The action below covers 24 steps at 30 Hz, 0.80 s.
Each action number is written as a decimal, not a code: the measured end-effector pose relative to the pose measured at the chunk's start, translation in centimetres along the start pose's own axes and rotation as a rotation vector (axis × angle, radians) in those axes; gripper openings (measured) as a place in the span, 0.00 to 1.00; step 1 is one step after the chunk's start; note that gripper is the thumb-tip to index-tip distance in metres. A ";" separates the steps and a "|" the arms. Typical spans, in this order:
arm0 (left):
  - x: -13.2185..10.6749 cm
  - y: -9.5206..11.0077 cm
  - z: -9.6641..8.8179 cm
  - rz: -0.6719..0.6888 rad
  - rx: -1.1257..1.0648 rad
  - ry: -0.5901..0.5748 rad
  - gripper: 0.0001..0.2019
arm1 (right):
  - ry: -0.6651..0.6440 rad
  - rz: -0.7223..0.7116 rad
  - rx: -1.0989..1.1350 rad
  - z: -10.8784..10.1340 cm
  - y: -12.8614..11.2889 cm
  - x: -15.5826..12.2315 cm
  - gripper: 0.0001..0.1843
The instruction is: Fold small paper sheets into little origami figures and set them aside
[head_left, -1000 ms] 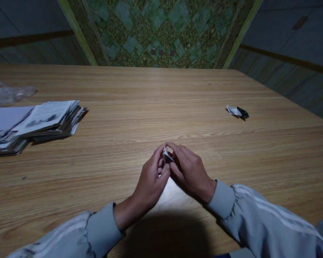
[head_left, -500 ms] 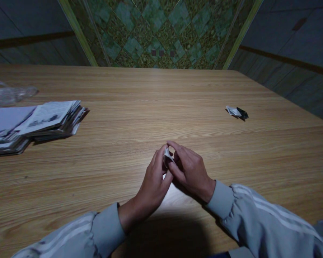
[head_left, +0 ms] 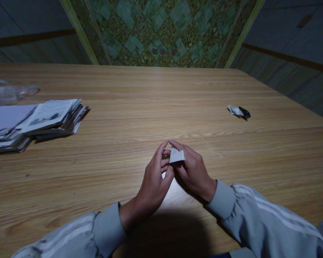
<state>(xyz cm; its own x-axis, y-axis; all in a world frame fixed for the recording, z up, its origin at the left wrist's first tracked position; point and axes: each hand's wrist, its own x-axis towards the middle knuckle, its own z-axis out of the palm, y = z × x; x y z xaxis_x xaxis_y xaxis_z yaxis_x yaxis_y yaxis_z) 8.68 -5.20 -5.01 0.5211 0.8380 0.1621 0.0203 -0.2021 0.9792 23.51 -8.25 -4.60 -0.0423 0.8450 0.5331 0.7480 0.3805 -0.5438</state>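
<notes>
Both hands meet over the middle of a wooden table (head_left: 140,107). My left hand (head_left: 154,181) and my right hand (head_left: 192,172) pinch a small folded piece of white printed paper (head_left: 177,156) between their fingertips. The paper stands up between the thumbs and forefingers, with one flat flap turned to the right over my right fingers. Grey sleeves with pale stripes cover both forearms.
A loose stack of printed paper sheets (head_left: 34,120) lies at the left. Crumpled clear plastic (head_left: 8,94) sits behind it. A small folded black-and-white paper piece (head_left: 239,111) lies at the right. A green diamond-patterned floor shows beyond the far edge.
The folded paper has opened out: a white flap now lies to the right over my right fingers. Both hands have stayed in place, fingers shifting slightly.
</notes>
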 end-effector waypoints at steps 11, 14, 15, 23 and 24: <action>0.7 -0.5 -0.5 -0.205 -0.278 0.107 0.22 | -0.115 0.041 -0.070 0.0 0.0 0.1 0.32; 1.0 -0.2 -0.4 -0.261 -0.387 0.083 0.25 | -0.119 0.027 -0.108 0.1 0.3 0.0 0.30; 1.0 -0.1 -0.5 -0.284 -0.408 0.078 0.25 | -0.117 0.020 -0.124 0.1 0.3 0.0 0.29; 0.9 0.4 -1.4 -0.362 -0.584 -0.080 0.20 | -0.114 -0.027 -0.269 -0.2 0.4 0.1 0.23; 0.9 0.4 -1.4 -0.372 -0.587 -0.105 0.20 | -0.120 -0.036 -0.282 -0.2 0.3 0.2 0.23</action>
<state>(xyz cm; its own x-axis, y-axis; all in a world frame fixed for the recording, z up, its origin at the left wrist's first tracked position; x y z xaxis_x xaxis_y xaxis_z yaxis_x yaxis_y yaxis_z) 7.94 -3.77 -4.26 0.6490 0.7392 -0.1799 -0.2355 0.4202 0.8763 23.90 -8.06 -4.54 -0.1379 0.8777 0.4590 0.8983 0.3060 -0.3153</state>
